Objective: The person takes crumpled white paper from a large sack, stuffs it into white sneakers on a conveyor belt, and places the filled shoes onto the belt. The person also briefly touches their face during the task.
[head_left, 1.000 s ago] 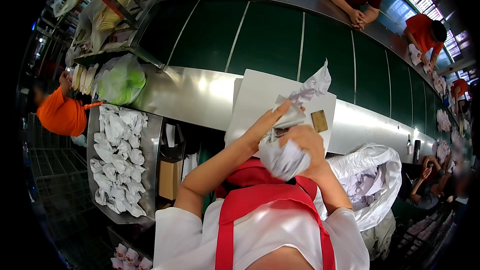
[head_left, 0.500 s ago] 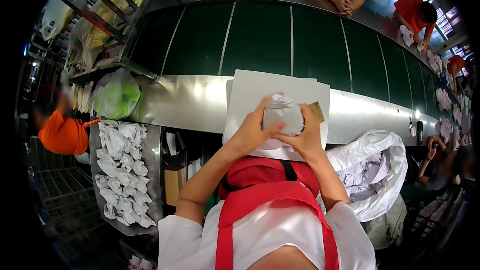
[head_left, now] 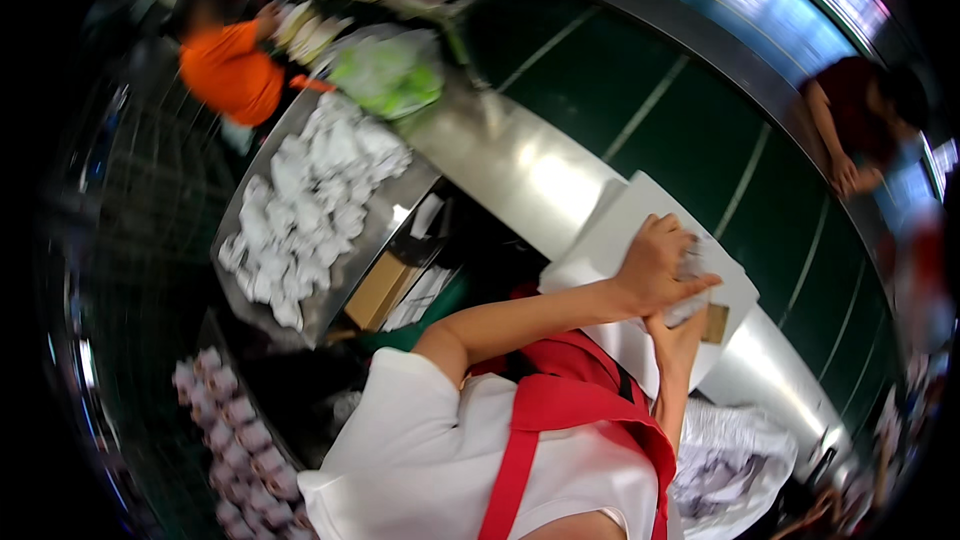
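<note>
A crumpled white paper wad (head_left: pixel 693 260) is held between both my hands, above a stack of flat white sheets (head_left: pixel 590 260). My left hand (head_left: pixel 652 265) curls over the wad from the left, its thumb lying across the near side. From below, my right hand (head_left: pixel 683 332) cups it; most of its fingers are hidden behind the wad and my left hand. A small brown piece (head_left: pixel 715 323) lies on the sheets beside my right hand.
To the left, a steel tray (head_left: pixel 405 215) holds several white paper wads. A white bag (head_left: pixel 775 450) of crumpled paper stands at lower right. Beyond the steel ledge (head_left: pixel 560 175) runs a green conveyor (head_left: pixel 660 130). People are at far left and far right; pale pinkish items (head_left: pixel 240 430) sit lower left.
The view has swung to the left, bringing the tray and pinkish items further in. My hands stay around the paper wad, with my left hand now covering more of it.
</note>
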Motion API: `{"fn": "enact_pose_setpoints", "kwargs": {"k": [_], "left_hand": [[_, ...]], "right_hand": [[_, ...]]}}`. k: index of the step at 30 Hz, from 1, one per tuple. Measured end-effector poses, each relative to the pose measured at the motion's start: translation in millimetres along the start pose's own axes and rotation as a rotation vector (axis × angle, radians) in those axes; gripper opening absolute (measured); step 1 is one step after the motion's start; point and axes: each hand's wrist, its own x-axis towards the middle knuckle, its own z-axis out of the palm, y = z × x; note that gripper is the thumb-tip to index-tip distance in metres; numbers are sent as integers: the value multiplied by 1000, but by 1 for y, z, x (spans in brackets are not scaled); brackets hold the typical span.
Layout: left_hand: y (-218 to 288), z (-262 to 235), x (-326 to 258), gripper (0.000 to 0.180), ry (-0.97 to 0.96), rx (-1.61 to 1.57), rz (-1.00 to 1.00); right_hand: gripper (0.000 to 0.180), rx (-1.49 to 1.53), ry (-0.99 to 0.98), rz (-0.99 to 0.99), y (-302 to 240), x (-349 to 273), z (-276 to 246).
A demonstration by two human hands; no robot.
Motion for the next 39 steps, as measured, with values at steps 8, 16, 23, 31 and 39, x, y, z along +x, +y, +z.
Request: {"fn": "enact_pose_setpoints", "kwargs": {"k": [8,16,23,31,39], "left_hand": [[-14,-3,6,48,-179,-1207,-537],[-61,-26,8,46,95,-1280,-408],[-51,-59,-28,79,100,-206,-376],[-178,-235,-56,82,667,43,-296],[-405,-409,-78,71,863,814,-735]], "right_hand": [[59,184,-190,213,10,5,4],[45,-119,-182,-120,-30,1,51],[48,-243,-113,-136,-28,37,87],[68,-236,-216,-194,-17,35,100],[53,-358,77,70,48,18,36]]}}
